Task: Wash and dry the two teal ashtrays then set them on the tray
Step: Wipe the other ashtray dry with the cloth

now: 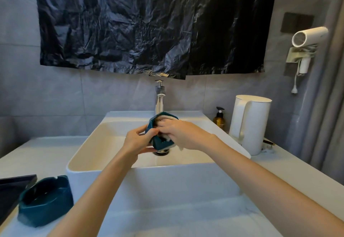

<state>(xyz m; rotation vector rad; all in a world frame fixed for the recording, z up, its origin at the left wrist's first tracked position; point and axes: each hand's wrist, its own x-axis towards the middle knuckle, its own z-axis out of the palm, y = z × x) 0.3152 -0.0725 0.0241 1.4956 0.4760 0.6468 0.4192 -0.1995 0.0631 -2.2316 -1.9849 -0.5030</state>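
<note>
Ashtray (157, 142) over sink (104, 169), gripped by left hand (138, 140), right hand (184, 135) clutching pale cloth (168, 118) inside it

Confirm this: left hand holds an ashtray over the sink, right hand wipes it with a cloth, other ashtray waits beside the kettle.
Wrong on one point: the other ashtray waits beside the tray, left of the sink, not by the kettle, as the head view shows. The rest stands: left hand holds an ashtray, right hand wipes it with a cloth.

Our arms reach forward; left hand (138, 140) grips the ashtray (158, 143), right hand (183, 134) holds a cloth (168, 118) inside it.
</note>
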